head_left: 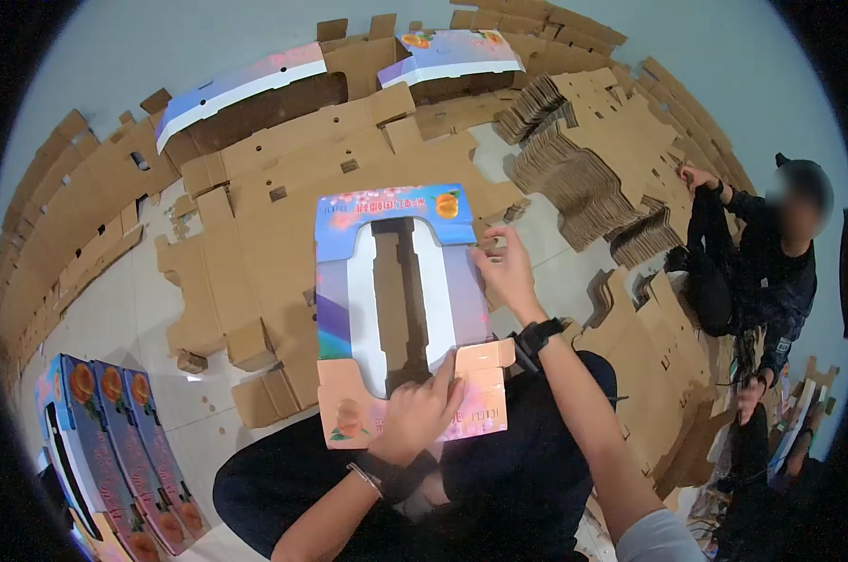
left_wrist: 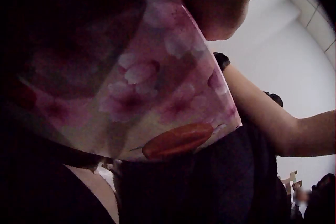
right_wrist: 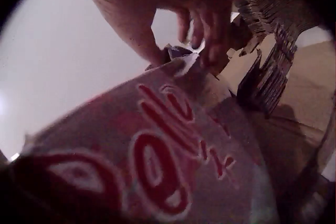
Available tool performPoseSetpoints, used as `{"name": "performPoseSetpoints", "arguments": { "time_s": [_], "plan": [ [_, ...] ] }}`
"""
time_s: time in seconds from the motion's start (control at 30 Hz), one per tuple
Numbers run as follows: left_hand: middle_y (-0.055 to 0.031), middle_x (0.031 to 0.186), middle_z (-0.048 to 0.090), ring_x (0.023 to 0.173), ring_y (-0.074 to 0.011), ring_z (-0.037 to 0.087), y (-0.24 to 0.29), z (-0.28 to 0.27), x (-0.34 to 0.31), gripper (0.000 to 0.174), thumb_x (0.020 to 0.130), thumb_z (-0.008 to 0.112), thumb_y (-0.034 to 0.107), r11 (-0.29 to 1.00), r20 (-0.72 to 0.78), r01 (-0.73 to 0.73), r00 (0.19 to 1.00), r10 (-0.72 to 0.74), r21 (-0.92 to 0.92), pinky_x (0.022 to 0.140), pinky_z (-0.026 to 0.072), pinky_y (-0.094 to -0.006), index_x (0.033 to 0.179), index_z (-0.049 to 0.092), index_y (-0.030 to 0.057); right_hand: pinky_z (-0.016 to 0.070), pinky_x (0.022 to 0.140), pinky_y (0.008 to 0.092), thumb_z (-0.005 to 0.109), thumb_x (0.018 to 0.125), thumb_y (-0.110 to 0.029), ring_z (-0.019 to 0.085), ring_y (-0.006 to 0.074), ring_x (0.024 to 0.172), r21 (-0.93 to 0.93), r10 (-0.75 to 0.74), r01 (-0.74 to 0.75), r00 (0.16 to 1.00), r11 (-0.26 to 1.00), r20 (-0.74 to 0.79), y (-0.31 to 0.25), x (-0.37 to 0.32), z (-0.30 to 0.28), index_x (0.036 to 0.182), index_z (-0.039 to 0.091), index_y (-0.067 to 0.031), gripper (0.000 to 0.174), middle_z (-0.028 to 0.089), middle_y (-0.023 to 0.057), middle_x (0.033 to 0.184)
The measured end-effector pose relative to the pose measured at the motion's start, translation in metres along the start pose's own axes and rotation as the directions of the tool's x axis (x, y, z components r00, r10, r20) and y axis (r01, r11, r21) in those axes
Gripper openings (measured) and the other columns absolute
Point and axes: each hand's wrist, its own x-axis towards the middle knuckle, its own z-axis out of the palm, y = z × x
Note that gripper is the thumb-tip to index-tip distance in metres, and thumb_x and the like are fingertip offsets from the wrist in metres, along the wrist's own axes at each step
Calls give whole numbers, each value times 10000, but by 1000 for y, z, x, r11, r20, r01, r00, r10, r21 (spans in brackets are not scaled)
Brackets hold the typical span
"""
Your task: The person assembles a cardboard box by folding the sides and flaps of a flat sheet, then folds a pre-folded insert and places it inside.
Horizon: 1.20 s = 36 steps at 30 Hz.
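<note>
A printed fruit carton (head_left: 335, 309), pink, blue and white with a long cut-out in its top, rests on the seated person's lap. Over its near panel lies the left hand (head_left: 418, 412), index finger stretched toward the cut-out's edge. That panel carries a peach picture; pink blossoms cover the carton side (left_wrist: 131, 87) in the left wrist view. At the far right corner, the right hand (head_left: 508, 273) pinches a small flap between thumb and fingers. The right wrist view shows this flap (right_wrist: 185, 58) at the fingertips, above red lettering.
Flat brown cardboard sheets (head_left: 302, 178) cover the floor ahead. Stacked folded cardboard (head_left: 574, 169) stands to the right. Finished-looking printed cartons (head_left: 115, 440) stand at left; two more printed cartons (head_left: 246, 84) lie at the back. Another person (head_left: 761, 253) sits at right among cardboard.
</note>
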Motion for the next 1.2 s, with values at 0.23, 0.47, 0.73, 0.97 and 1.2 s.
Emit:
{"name": "performPoseSetpoints", "arguments": {
  "time_s": [0.23,0.47,0.73,0.97,1.2],
  "plan": [
    [-149,541,583,482,-295,604,-1,1,3,496,893,552,243,999,7,-2,1000,2,-38,516,508,-394,1300,446,-20,503,666,400,566,874,-279,648,299,772,-73,-120,116,992,991,-51,17,11,21,1020,601,-17,301,633,149,922],
    [-144,533,572,464,-294,581,3,-2,5,507,889,557,245,999,86,50,995,-50,10,522,492,-385,1303,447,-25,501,566,429,503,906,-214,636,335,670,-449,-315,260,948,855,-51,8,13,20,1133,602,-80,282,643,104,1046],
    [-130,585,587,493,-279,579,4,-4,5,481,878,561,208,1000,23,3,1000,-3,-2,534,479,-373,1286,463,-27,518,625,414,560,872,-137,647,296,759,-412,-400,357,916,839,-21,-6,12,3,1204,577,-198,338,538,64,1268],
    [-231,968,570,923,-336,573,-26,-74,22,399,866,560,262,940,-183,198,971,-150,279,758,474,-462,1151,542,-17,479,762,403,505,908,-343,614,348,902,-283,144,-49,935,958,325,-38,-30,-62,1208,556,-71,408,624,196,1051],
    [-307,1011,582,965,-439,560,-83,-72,1,493,898,555,361,800,-75,599,799,-597,13,824,435,-506,1102,526,-86,473,623,369,493,901,-470,633,261,673,-348,259,-101,858,932,444,-34,-84,-31,1035,633,-40,471,649,172,753]
  ]
}}
